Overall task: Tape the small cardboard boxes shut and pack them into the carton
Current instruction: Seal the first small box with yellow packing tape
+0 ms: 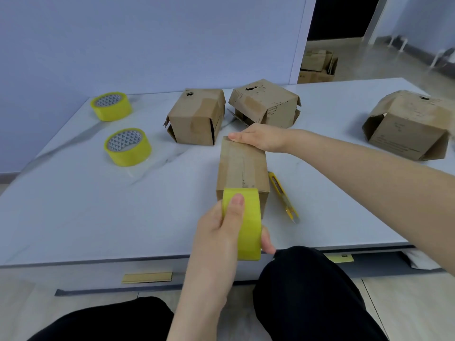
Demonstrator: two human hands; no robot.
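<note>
A small cardboard box stands on the pale table in front of me, its top flaps closed along a centre seam. My left hand grips a yellow tape roll against the box's near edge, thumb on top of the roll. My right hand lies with flat fingers on the box's far top edge. Three more small boxes sit farther back: one left of centre, one behind my right hand, one at the far right, with side flaps loose.
Two more yellow tape rolls lie on the table's left side. A yellow utility knife lies just right of the box. Cardboard cartons stand on the floor beyond the table. My knees are below the table's near edge.
</note>
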